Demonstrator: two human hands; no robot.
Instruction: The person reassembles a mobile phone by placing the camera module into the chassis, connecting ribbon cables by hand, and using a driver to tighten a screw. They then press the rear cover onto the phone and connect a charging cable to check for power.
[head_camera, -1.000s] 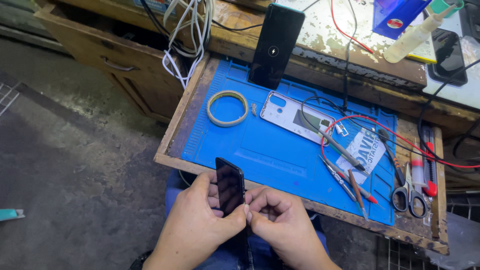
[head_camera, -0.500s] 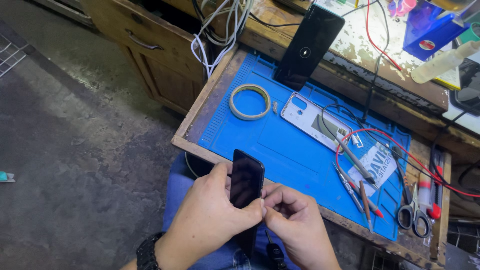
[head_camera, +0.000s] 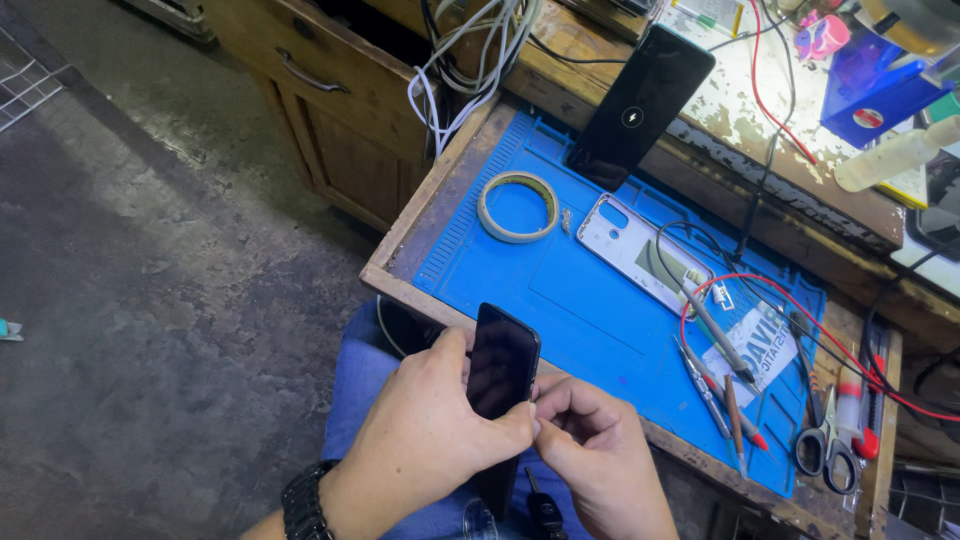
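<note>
My left hand (head_camera: 425, 440) grips a black smartphone (head_camera: 501, 365) upright over my lap, thumb on its left edge and fingers round its lower part. My right hand (head_camera: 590, 450) pinches at the phone's lower right edge, fingertips touching it next to my left fingers. The dark screen faces me. Both hands are just in front of the near edge of the blue work mat (head_camera: 600, 320). A black watch sits on my left wrist.
On the mat lie a tape ring (head_camera: 517, 207), a silver phone frame (head_camera: 640, 250), tweezers and screwdrivers (head_camera: 715, 385). Scissors (head_camera: 825, 445) and red wires (head_camera: 850, 330) are at the right. A second black phone (head_camera: 640, 105) leans on the back ledge. A wooden drawer (head_camera: 330, 90) is at left.
The view has shifted, so the bench sits further right and up. My hands keep the phone, now turned slightly more face-on, with the right fingers working at its lower edge.
</note>
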